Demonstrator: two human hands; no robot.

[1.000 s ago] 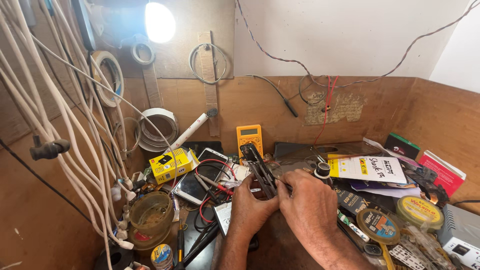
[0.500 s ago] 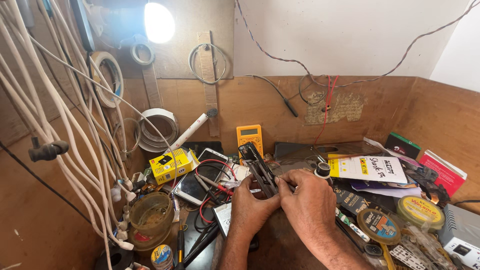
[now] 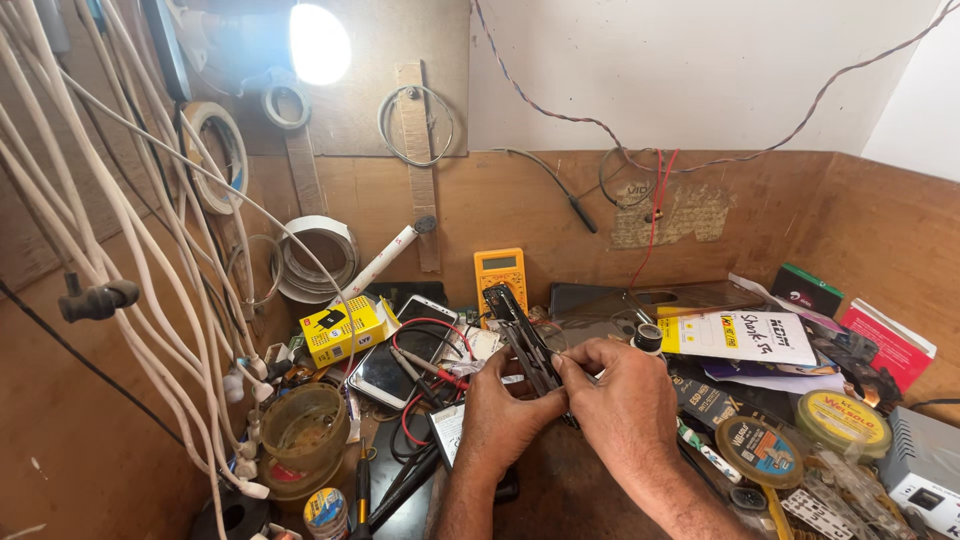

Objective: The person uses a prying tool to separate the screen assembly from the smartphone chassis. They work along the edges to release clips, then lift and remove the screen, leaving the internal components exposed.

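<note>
Both my hands meet over the middle of a cluttered wooden workbench. My left hand [image 3: 505,420] grips the near end of a long dark phone frame [image 3: 520,340], which tilts up and away from me. My right hand [image 3: 620,400] pinches its right edge between thumb and forefinger. A white smartphone [image 3: 400,350] lies face up just to the left, with red probe leads [image 3: 440,375] draped across it. The yellow multimeter [image 3: 500,275] leans on the back wall behind the frame.
White cables [image 3: 120,250] hang down the left side. A small yellow box [image 3: 340,330], an amber jar [image 3: 305,430], tape rolls [image 3: 315,260], round solder tins [image 3: 845,420], paper slips [image 3: 740,335] and a red booklet [image 3: 890,345] crowd the bench. A bare bulb [image 3: 318,42] glows above.
My right thumb and forefinger have shifted slightly along the frame's edge; both hands stay in place on it.
</note>
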